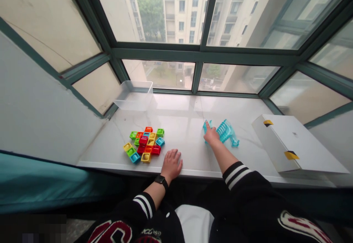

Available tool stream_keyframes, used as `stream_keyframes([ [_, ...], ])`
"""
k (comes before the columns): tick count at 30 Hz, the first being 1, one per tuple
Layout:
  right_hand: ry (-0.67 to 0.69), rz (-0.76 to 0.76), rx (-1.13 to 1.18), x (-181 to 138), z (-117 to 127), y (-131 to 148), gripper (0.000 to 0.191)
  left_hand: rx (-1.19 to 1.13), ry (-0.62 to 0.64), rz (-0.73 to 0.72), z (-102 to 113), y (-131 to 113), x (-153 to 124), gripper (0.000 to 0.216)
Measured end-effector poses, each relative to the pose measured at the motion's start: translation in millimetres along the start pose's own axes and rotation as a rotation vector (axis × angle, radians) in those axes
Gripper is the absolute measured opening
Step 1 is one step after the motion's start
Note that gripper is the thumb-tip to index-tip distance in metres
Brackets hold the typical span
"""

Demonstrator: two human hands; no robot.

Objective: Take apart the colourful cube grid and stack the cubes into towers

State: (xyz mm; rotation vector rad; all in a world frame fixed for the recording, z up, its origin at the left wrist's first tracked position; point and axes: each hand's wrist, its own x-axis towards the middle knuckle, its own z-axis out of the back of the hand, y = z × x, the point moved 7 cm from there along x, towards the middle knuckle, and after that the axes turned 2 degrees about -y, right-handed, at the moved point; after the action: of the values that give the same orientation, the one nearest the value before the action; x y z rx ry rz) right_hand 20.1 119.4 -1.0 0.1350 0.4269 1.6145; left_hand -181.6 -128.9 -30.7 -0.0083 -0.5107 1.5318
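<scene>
My left hand [171,163] lies palm down near the front edge of the white ledge, fingers spread, holding nothing. To its left is a cluster of colourful plastic blocks [149,149] in red, yellow, green, orange and blue, several with round hollows. My right hand [211,134] reaches forward over a translucent light-blue plastic piece [204,127], index finger stretched along it and the other fingers curled. Part of that piece is hidden under the hand. Just to the right lie more ribbed, translucent light-blue pieces [226,131], some curved.
An open clear plastic bin [134,99] stands at the back left of the ledge [176,110]. On the right sits a white box [300,143] with black-and-yellow tabs. Green-framed windows [162,54] close off the back and sides. A teal curtain [49,184] hangs at the lower left.
</scene>
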Motion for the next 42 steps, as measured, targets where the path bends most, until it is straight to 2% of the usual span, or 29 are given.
stream_keyframes([
  [3,-0.010,0.068,0.003,-15.7,-7.4,4.9,0.093,-0.008,0.000,0.005,0.5,-0.1,0.0,0.039],
  [6,0.047,0.133,-0.007,-49.5,-22.9,17.7,0.093,-0.032,0.000,0.008,-2.3,1.4,-1.4,0.050],
  [11,0.050,0.294,0.072,-116.4,-48.3,58.3,0.098,-0.067,-0.009,-0.008,-5.9,4.3,-5.4,0.079],
  [15,0.026,0.338,0.191,-141.1,-64.9,80.1,0.095,-0.061,-0.019,-0.016,-4.8,5.2,-6.3,0.081],
  [17,0.017,0.320,0.276,-140.8,-70.2,77.9,0.093,-0.056,-0.011,-0.024,-4.4,4.1,-5.5,0.076],
  [20,-0.045,0.292,0.389,-131.7,-70.5,59.4,0.091,-0.044,-0.003,-0.025,-3.2,1.9,-3.5,0.061],
  [24,-0.099,0.234,0.369,-120.3,-69.6,27.7,0.086,-0.037,-0.006,-0.019,-2.1,0.1,-1.8,0.048],
  [30,-0.081,0.214,0.391,-116.5,-70.0,14.3,0.075,-0.043,0.000,-0.011,-4.9,1.5,-2.3,0.055],
  [35,-0.083,0.118,0.373,-111.5,-64.6,-1.7,0.073,-0.027,0.009,0.001,-6.5,3.6,-2.5,0.061],
  [42,-0.099,0.076,0.375,-108.2,-63.3,-23.4,0.072,-0.025,-0.001,-0.003,-6.2,2.9,-1.3,0.064],
])
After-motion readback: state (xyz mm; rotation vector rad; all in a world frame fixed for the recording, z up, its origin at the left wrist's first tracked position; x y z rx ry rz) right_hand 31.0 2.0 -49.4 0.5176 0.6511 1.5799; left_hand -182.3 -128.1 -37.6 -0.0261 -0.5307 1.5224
